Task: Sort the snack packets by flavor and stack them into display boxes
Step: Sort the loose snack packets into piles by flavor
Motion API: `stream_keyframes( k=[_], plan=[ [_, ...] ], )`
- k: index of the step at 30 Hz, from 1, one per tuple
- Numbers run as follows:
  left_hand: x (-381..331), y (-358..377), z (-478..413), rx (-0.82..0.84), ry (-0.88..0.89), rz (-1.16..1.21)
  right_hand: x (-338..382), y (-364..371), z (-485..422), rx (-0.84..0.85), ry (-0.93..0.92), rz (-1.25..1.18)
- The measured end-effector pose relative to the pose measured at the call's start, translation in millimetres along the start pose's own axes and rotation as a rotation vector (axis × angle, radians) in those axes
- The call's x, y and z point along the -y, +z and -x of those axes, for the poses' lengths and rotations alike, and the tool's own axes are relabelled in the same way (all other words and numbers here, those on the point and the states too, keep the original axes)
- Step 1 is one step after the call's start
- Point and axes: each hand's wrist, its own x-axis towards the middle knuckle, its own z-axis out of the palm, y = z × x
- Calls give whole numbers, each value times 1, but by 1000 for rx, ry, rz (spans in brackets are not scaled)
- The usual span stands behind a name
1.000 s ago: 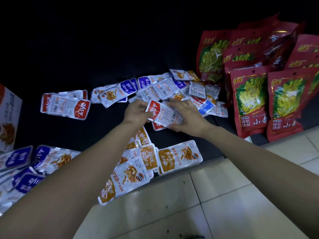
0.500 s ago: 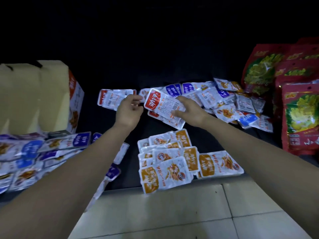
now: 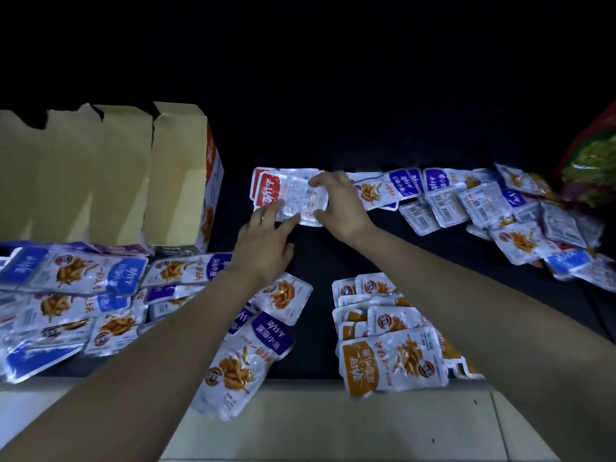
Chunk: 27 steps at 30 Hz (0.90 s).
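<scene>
A dark black mat point(image 3: 316, 261) lies on the ground, and pale floor tiles point(image 3: 333, 421) run along its near edge. At the far side of the mat sits a small stack of shiny white snack packets with red ends point(image 3: 266, 188). The right hand point(image 3: 340, 208) grips the stack's right end, fingers over the far edge and thumb at the near edge. The left hand point(image 3: 263, 248) is flat, and its straight fingers touch the stack's near left edge. The hands are close together. A tall brown cardboard box with open flaps point(image 3: 173, 181) stands to the left. In front of it is a heap of blue packets point(image 3: 66, 271). Purple packets point(image 3: 266, 335) lie under the left arm. A pile of orange packets point(image 3: 390, 358) sits between the arms. A mixed heap of packets point(image 3: 483, 201) spreads to the right, beside a big red bag point(image 3: 593, 168).
</scene>
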Motion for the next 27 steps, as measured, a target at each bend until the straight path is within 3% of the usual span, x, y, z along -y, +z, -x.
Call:
stream_keyframes(
  k=[2, 5, 14, 17, 21, 25, 27],
  plan=[
    [2, -2, -5, 3, -35, -13, -5, 6, 4, 15, -128, 120],
    [4, -1, -7, 40, -74, -52, -14, 9, 12, 196, -163, 287],
    [-12, -5, 3, -114, -46, 63, -22, -21, 33, 174, -179, 203],
    [-20, -8, 2, -165, -28, 72, -28, -41, 48, 178, -120, 139],
    [-50, -12, -7, -286, 53, 146, -51, -87, 75, 2, -27, 76],
    [-107, -13, -25, -259, 202, 204, -96, -137, 115, -179, 135, 241],
    [-135, -8, -33, -168, 275, 202, -122, -154, 134, -155, 280, 407]
  ],
)
